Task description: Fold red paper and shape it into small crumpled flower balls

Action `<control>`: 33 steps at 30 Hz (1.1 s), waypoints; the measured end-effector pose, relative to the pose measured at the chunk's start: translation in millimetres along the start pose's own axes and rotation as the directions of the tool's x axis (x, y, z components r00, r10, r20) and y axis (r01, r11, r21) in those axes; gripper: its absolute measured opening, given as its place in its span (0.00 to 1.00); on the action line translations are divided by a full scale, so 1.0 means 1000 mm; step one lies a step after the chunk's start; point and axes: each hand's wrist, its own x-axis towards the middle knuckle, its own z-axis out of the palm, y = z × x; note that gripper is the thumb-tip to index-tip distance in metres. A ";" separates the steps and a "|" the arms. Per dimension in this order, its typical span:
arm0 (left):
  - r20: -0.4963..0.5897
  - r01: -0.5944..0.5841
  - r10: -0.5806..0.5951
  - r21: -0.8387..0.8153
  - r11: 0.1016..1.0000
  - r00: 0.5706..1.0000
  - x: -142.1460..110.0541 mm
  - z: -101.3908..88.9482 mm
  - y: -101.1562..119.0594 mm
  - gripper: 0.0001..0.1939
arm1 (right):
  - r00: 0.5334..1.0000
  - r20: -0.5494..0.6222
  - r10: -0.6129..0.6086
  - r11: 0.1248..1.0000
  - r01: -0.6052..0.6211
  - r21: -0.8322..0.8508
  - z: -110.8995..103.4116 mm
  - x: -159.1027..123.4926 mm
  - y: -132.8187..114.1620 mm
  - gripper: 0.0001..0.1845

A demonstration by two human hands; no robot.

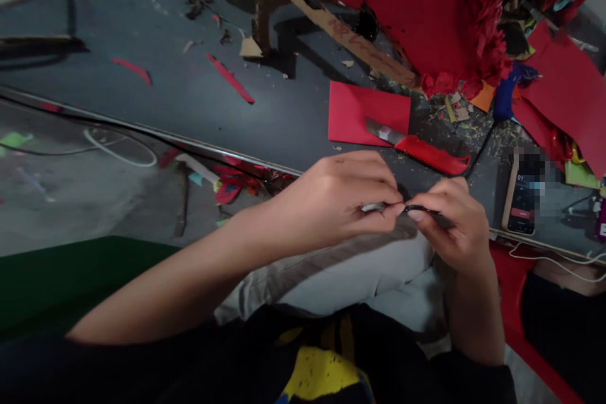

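My left hand [341,199] and my right hand [454,224] meet over my lap at the near edge of the dark table [189,95]. Both pinch a small thin object [395,207], silvery at the left end and dark at the right; I cannot make out what it is. Just beyond my hands a red-handled utility knife [421,150] lies with its blade on a red paper sheet [364,112].
A large red fringed papier-mâché figure [435,6] on a cardboard strip [341,28] fills the back right. More red sheets [568,95] lie at the right, a phone [521,202] with a white cable [549,259] near them. Red paper scraps [230,79] litter the table.
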 end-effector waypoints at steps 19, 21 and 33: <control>-0.139 -0.039 0.043 0.035 0.999 0.989 -0.004 0.003 0.006 0.04 | 0.997 -0.067 0.025 0.998 -0.021 0.057 0.001 -0.002 0.000 0.04; -0.115 -0.075 0.096 0.172 0.982 0.989 -0.004 0.003 0.006 0.06 | 0.999 -0.043 0.026 1.000 -0.025 0.017 0.001 -0.001 0.000 0.04; -0.011 0.004 -0.004 0.051 0.999 1.000 -0.003 0.002 0.002 0.07 | 1.000 -0.010 0.008 1.000 -0.008 -0.025 0.003 -0.001 0.001 0.04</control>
